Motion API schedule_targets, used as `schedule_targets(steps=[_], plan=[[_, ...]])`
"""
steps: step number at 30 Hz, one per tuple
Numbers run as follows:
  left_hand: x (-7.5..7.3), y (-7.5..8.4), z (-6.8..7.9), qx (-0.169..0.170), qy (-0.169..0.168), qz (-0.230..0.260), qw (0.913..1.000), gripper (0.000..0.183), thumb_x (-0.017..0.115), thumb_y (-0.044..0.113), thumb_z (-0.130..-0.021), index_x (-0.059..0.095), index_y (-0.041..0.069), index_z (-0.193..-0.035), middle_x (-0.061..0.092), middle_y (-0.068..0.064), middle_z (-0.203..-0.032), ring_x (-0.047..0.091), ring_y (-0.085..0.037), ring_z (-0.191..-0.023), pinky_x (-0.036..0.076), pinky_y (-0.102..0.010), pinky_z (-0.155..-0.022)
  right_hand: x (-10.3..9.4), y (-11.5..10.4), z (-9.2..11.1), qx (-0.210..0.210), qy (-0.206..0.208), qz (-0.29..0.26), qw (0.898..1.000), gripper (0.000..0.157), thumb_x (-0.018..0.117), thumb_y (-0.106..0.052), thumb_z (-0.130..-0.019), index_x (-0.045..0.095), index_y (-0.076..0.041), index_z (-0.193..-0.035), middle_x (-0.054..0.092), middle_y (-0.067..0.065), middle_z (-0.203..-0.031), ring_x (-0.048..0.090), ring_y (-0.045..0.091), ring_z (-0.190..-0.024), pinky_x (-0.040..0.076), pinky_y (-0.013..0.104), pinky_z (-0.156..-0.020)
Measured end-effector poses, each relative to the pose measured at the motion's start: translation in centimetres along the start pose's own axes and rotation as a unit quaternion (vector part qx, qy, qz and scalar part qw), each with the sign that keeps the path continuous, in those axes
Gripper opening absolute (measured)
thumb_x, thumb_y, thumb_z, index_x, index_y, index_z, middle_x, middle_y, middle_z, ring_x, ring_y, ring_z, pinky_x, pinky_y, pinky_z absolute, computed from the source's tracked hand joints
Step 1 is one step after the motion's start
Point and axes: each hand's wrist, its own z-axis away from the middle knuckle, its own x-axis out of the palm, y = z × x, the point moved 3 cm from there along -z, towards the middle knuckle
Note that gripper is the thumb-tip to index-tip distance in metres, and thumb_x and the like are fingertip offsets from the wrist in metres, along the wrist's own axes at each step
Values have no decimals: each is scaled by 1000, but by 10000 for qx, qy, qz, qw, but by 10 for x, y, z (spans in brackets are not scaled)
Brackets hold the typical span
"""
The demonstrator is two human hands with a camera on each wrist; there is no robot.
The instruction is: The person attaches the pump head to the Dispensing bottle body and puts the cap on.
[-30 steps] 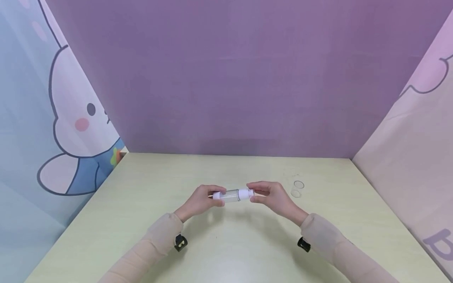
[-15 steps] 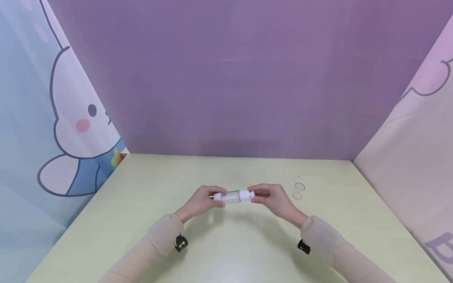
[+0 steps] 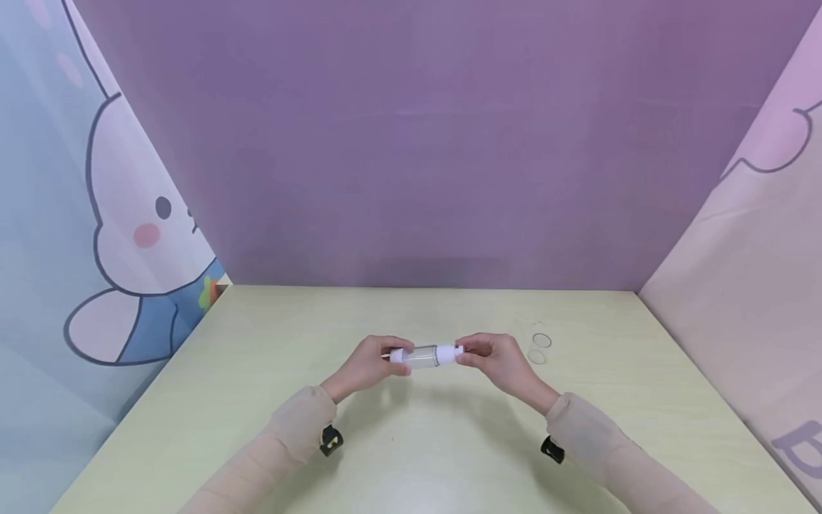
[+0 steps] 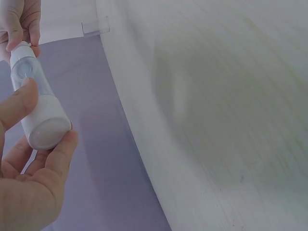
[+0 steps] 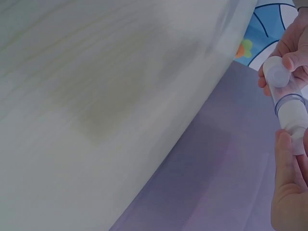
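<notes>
A small clear pump bottle (image 3: 424, 356) with a white base and a white pump top lies sideways between my hands, above the table. My left hand (image 3: 369, 365) grips the base end, thumb on one side and fingers on the other. At the opposite end, my right hand (image 3: 504, 363) pinches the pump top (image 5: 292, 115) between thumb and fingers. In the left wrist view the round white bottom (image 4: 49, 133) faces the camera. The bottle's clear middle shows no coloured contents.
A clear cylindrical cap (image 3: 539, 350) stands on the pale table (image 3: 424, 457), to the right of my right hand. A purple panel (image 3: 424, 143) rises behind the table, and printed cloths hang at both sides.
Both hands and the bottle have drifted very slightly right in the head view. The right fingertips sit a little differently on the pump top. The clear cap has stayed put.
</notes>
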Motion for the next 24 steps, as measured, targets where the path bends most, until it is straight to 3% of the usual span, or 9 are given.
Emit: schedule_targets(steps=[16, 24], plan=[[5, -3, -5, 71, 9, 5, 10000, 38, 73, 10, -76, 64, 7, -112, 59, -13, -120, 58, -26, -102, 52, -32, -76, -1, 5, 1, 101, 138, 212, 9996, 26, 71, -17, -79, 68, -1, -99, 70, 13, -95, 67, 16, -79, 54, 31, -70], [4, -2, -6, 139, 25, 22, 9999, 37, 73, 9, -76, 64, 7, -111, 59, -14, -119, 58, -26, -102, 52, -32, -76, -3, 5, 1, 463, -52, -66, 9989, 26, 67, -16, -82, 67, 0, -103, 69, 15, -97, 67, 23, -85, 53, 37, -77]])
